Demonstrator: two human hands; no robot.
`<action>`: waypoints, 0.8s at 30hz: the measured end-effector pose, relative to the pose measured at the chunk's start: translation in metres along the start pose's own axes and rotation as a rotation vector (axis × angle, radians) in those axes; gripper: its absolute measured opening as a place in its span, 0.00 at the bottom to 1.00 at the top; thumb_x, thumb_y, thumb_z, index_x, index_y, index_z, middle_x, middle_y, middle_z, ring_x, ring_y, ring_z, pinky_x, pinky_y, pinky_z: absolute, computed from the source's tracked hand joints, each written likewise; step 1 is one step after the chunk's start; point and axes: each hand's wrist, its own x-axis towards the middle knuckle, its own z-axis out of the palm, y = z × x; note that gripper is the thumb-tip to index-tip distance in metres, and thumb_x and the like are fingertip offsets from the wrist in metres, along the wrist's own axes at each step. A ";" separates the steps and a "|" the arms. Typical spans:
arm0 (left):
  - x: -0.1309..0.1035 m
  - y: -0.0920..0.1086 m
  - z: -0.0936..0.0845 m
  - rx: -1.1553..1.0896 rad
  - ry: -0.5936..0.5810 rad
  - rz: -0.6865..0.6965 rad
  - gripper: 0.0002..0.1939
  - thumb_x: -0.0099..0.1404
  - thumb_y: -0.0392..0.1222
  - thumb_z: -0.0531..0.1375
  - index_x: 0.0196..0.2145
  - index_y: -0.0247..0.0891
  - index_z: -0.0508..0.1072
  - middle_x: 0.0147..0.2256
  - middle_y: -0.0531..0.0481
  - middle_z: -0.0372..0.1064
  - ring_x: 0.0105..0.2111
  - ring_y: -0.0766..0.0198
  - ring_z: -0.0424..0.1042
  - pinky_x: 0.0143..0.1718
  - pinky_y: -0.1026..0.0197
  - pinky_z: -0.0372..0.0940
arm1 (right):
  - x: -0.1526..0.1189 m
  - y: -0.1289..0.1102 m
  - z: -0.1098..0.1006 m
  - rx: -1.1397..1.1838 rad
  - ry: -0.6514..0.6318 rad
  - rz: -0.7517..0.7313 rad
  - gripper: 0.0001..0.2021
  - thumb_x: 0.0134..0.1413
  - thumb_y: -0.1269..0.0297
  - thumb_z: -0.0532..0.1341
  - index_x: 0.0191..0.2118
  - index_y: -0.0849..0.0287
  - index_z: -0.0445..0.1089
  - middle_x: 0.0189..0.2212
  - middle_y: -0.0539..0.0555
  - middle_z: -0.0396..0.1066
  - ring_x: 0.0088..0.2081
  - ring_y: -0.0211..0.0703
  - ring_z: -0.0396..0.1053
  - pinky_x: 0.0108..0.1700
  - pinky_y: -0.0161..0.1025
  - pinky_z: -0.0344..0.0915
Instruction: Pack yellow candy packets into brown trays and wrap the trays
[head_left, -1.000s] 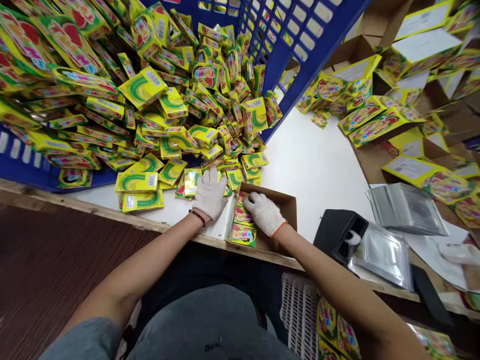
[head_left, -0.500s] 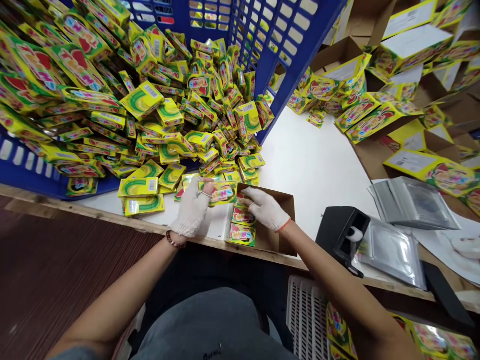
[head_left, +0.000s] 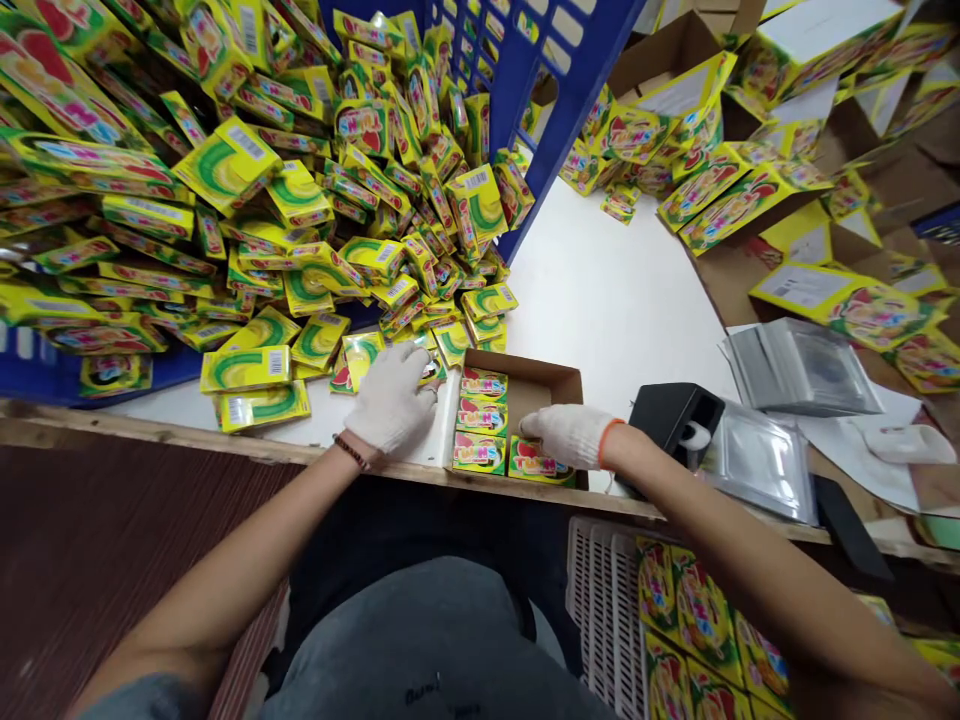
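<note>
An open brown carton [head_left: 544, 370] stands at the table's front edge. Along its left side lie three small yellow-green boxes [head_left: 480, 415] printed TWINS, faces up. A fourth small box [head_left: 531, 462] is in the front right of the carton, partly hidden by my right hand [head_left: 574, 434], whose curled, gloved fingers rest on it. Left of the carton, my left hand [head_left: 395, 395], also gloved, closes over a small box [head_left: 432, 366] at the near edge of the loose pile. Most of that box is hidden beneath the fingers.
A blue plastic crate [head_left: 577, 90] lies tipped, small boxes [head_left: 300, 270] spilling from it. Right are a black tape dispenser [head_left: 671, 420], clear plastic sleeves [head_left: 761, 465] and open printed cartons [head_left: 750, 210]. A white basket [head_left: 600, 590] stands below the table edge.
The TWINS box that was in my left hand is gone from it, and that hand is on the pile. My right hand has moved right and nearer, where a box now lies in the carton's front right.
</note>
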 end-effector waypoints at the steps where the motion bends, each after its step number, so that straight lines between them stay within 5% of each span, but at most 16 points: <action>1: 0.008 -0.005 0.002 0.100 -0.070 0.012 0.14 0.61 0.44 0.61 0.43 0.35 0.72 0.46 0.37 0.69 0.47 0.47 0.68 0.46 0.51 0.63 | 0.007 -0.005 0.002 -0.034 -0.044 0.006 0.15 0.59 0.69 0.58 0.49 0.59 0.76 0.46 0.63 0.77 0.45 0.54 0.76 0.41 0.41 0.68; 4: 0.026 -0.013 0.007 0.297 -0.221 0.050 0.23 0.57 0.48 0.65 0.48 0.35 0.71 0.48 0.36 0.67 0.48 0.43 0.67 0.45 0.49 0.62 | 0.018 -0.017 0.004 -0.071 -0.111 0.031 0.17 0.57 0.68 0.62 0.52 0.63 0.75 0.49 0.67 0.76 0.49 0.58 0.75 0.43 0.43 0.69; 6: 0.030 -0.013 0.009 0.345 -0.262 0.059 0.22 0.60 0.46 0.63 0.50 0.34 0.70 0.48 0.35 0.67 0.47 0.44 0.68 0.44 0.51 0.61 | 0.017 -0.020 0.007 -0.058 -0.047 0.060 0.18 0.59 0.66 0.60 0.54 0.65 0.73 0.51 0.69 0.74 0.51 0.59 0.74 0.45 0.45 0.69; 9: 0.026 -0.012 0.008 0.349 -0.302 0.062 0.18 0.64 0.40 0.58 0.51 0.34 0.70 0.47 0.35 0.67 0.47 0.45 0.68 0.43 0.52 0.59 | 0.015 -0.016 0.019 -0.014 0.032 0.125 0.18 0.61 0.65 0.58 0.53 0.64 0.73 0.50 0.70 0.74 0.51 0.60 0.74 0.45 0.47 0.70; 15: 0.010 -0.011 0.000 0.412 -0.274 -0.031 0.19 0.63 0.42 0.58 0.50 0.34 0.70 0.47 0.32 0.68 0.47 0.41 0.68 0.46 0.46 0.56 | 0.029 -0.007 0.043 0.054 -0.054 0.096 0.16 0.55 0.68 0.60 0.49 0.60 0.76 0.48 0.65 0.76 0.48 0.57 0.76 0.41 0.42 0.68; 20: 0.003 -0.020 -0.001 0.378 -0.277 -0.059 0.15 0.60 0.43 0.60 0.44 0.36 0.73 0.43 0.34 0.70 0.43 0.43 0.70 0.44 0.48 0.56 | 0.022 -0.009 0.026 0.120 0.000 0.056 0.14 0.56 0.61 0.60 0.46 0.56 0.76 0.43 0.60 0.78 0.41 0.50 0.76 0.34 0.38 0.63; 24: -0.002 -0.020 0.001 0.312 -0.239 -0.018 0.16 0.59 0.46 0.61 0.43 0.37 0.72 0.45 0.36 0.71 0.45 0.44 0.70 0.47 0.48 0.56 | 0.011 -0.012 0.009 0.243 0.236 0.010 0.09 0.59 0.62 0.58 0.40 0.57 0.75 0.39 0.56 0.75 0.40 0.45 0.71 0.35 0.37 0.60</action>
